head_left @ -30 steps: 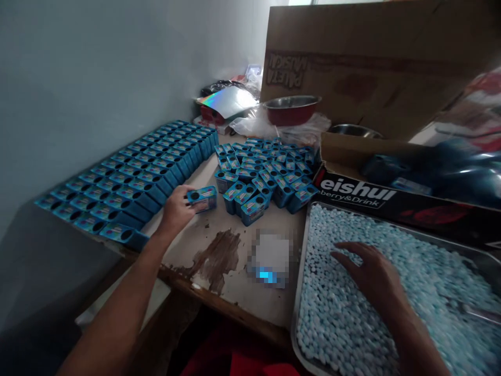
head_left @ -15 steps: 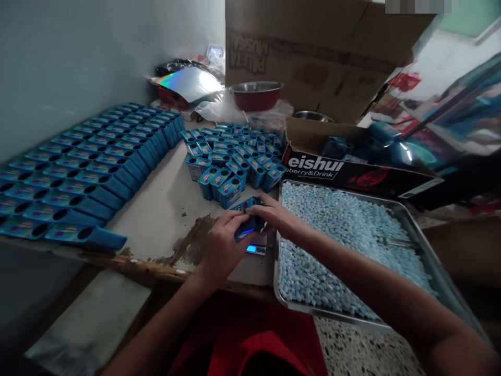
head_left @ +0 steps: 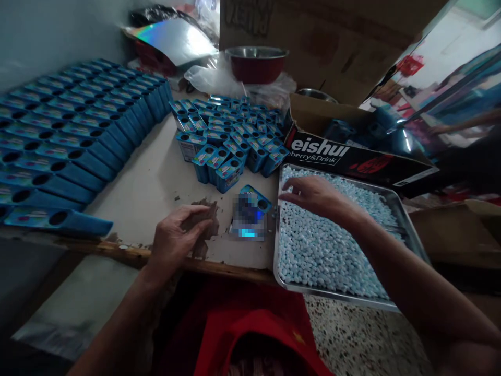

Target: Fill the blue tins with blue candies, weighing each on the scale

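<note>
A: Pale-blue pellets (head_left: 329, 245) fill the steel tray (head_left: 407, 230) at the tabletop's (head_left: 156, 177) right edge, and our right hand (head_left: 313, 194) hovers over the tray's far-left corner, fingers curved, gripping nothing we can see.

B: The blue box (head_left: 256, 198) stands on the blurred patch near the front edge, just left of the tray, hole upward. We'd pinch only a few pellets and carry them low across the rim, so none scatter.

A: And our left hand (head_left: 178, 237) rests loosely curled on the front edge, empty. We could steady the box with it.

B: Whatever lies under the box is pixelated; only a blue glow shows. We cannot tell how full the box is.

A: The rows of blue boxes (head_left: 78, 136) run off the left edge, and the black carton's (head_left: 352, 162) lettering is cut short.
</note>
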Available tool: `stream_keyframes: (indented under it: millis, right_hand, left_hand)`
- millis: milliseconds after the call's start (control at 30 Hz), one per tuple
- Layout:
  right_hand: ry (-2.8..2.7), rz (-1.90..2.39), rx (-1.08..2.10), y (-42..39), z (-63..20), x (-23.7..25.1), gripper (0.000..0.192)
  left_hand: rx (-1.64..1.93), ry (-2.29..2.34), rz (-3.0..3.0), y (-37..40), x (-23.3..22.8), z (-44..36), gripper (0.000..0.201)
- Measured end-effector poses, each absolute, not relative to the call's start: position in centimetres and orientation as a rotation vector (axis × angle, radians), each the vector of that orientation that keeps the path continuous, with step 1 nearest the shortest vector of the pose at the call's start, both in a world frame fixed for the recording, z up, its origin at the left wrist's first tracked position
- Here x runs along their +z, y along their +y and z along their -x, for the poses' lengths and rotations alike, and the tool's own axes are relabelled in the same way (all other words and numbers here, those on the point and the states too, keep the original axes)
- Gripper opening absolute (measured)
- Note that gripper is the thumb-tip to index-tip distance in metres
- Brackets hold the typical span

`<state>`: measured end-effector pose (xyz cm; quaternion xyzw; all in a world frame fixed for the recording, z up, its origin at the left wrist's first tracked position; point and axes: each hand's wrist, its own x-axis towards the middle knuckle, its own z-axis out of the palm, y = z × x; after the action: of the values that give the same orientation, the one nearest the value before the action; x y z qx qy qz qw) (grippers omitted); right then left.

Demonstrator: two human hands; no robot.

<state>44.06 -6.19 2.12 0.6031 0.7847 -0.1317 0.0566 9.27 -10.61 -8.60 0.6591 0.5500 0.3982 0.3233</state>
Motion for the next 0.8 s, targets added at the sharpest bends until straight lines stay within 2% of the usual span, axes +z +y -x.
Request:
stream_keyframes:
  millis: [67,133,233,367,533,667,800]
  right_hand:
    - [2.364,-1.769,-0.436,-8.5,-46.8,-0.4,0.039]
    - [2.444,-1.616,-0.419,-11.1,-48.3,-2.7,0.05]
    - [2.424,-1.574,-0.315,-13.9,-49.0,-4.4,0.038]
    - [2.406,-1.391,-0.515,-14.1,-49.5,-3.6,0.023]
    - [2.435,-1.39,-0.684,-12.0,-51.4,-2.5,0.036]
    - [2.452,-1.516,-0.842,-10.6,-51.8,-1.5,0.016]
    - [2.438,-1.558,-0.985,-9.8,-51.1,0.1,0.011]
  left_hand:
    - [1.02,1.478,-1.755,-10.5,-9.0,-8.9,0.027]
    - [1.0,1.5,-1.775,-10.4,-9.3,-8.7,0.025]
    - [0.981,1.482,-1.847,-10.0,-9.3,-9.0,0.023]
    - [0.945,1.438,-2.008,-9.8,-8.9,-9.8,0.019]
    - [0.942,1.451,-2.016,-10.3,-8.7,-10.2,0.018]
    - [0.945,1.443,-2.015,-9.9,-8.2,-10.0,0.022]
    - [0.978,1.446,-2.041,-8.6,-7.2,-10.5,0.031]
